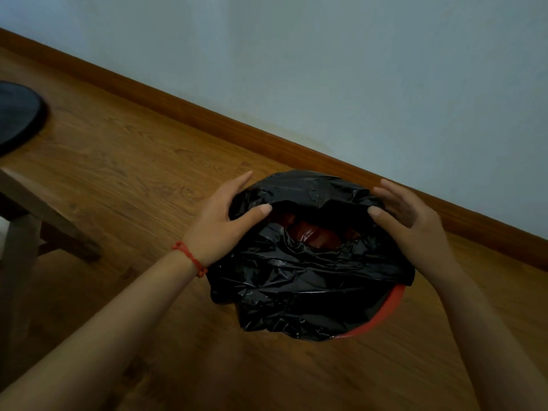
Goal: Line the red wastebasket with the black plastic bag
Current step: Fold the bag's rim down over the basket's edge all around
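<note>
The black plastic bag (pixel 308 280) lies crumpled over the top of the red wastebasket (pixel 385 310), whose rim shows only at the near right. Through a gap in the bag's mouth the red inside of the basket shows. My left hand (pixel 225 221) grips the bag's edge on the left side, thumb over the plastic, fingers behind it. On the right side my right hand (pixel 415 221) holds the bag's edge the same way, thumb pressed on the plastic. A red string is tied around my left wrist.
The basket stands on a wooden floor (pixel 133 161) close to a brown skirting board (pixel 207 114) and a pale wall. At the left are a wooden furniture leg (pixel 38 209) and a dark round object (pixel 17 114).
</note>
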Action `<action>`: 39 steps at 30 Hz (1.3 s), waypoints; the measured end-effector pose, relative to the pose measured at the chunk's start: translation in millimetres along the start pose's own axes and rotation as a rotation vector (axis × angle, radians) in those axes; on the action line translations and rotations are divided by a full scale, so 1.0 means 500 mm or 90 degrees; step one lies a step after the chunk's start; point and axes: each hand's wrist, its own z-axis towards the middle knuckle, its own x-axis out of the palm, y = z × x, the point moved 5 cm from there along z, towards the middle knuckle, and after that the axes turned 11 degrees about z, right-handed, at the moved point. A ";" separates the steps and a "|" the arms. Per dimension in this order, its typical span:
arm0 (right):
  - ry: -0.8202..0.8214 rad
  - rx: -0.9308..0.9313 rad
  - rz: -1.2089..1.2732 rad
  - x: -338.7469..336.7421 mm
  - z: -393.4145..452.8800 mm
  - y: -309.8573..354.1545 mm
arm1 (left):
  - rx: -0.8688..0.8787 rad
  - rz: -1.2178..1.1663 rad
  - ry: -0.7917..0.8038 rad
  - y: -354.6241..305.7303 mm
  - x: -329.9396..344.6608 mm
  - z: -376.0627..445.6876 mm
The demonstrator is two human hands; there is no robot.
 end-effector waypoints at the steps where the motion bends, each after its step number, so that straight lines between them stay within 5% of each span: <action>1: -0.015 -0.018 -0.005 -0.009 -0.008 0.008 | 0.022 0.022 -0.041 -0.008 -0.014 -0.009; 6: 0.003 -0.093 -0.001 -0.017 -0.070 0.063 | 0.146 0.014 -0.151 -0.067 -0.049 -0.076; 12: 0.026 -0.179 -0.102 0.030 -0.149 0.096 | 0.251 0.069 -0.074 -0.105 -0.026 -0.129; 24: 0.115 -0.272 -0.200 0.105 -0.135 0.083 | 0.235 0.212 0.021 -0.086 0.014 -0.127; 39: 0.099 -0.222 -0.255 0.110 -0.142 0.045 | 0.187 0.206 -0.040 -0.066 0.040 -0.133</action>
